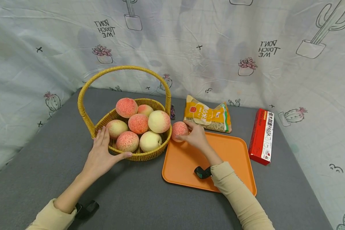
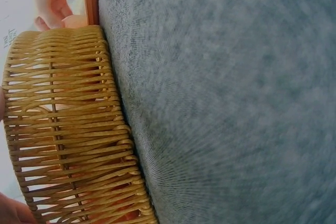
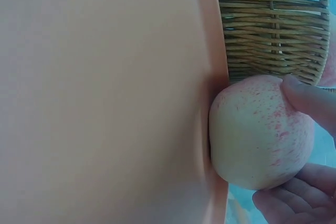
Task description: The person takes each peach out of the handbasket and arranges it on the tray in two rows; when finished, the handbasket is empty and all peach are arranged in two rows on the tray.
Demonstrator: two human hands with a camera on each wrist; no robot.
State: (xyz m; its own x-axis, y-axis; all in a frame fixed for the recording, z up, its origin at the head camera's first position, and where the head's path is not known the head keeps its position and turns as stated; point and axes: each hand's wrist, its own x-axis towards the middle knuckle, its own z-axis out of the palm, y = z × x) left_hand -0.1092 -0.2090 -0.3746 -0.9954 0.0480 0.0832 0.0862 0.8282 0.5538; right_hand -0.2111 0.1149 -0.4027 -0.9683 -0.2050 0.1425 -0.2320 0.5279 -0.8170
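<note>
A yellow wicker basket [image 1: 143, 156] with a tall arched handle holds several pink and pale-yellow peaches [image 1: 127, 141]. My left hand [image 1: 99, 156] rests on the basket's near-left rim, its fingers fairly straight and the thumb spread along the front edge. Just right of the basket, my right hand [image 1: 196, 135] grips a single peach [image 1: 179, 131] between thumb and fingers. In the right wrist view that peach [image 3: 257, 135] sits at the edge of the orange tray [image 3: 110, 98], close beside the wicker wall [image 3: 252, 35]. The left wrist view shows the basket's woven side [image 2: 68, 129] on the grey cloth.
A yellow bag of pasta [image 1: 208, 115] lies behind the orange tray [image 1: 178, 174]. Farther right is a red and white pasta box [image 1: 261, 137]. A small dark purple item [image 1: 172, 112] stands behind the basket. A printed curtain [image 1: 172, 41] closes off the back.
</note>
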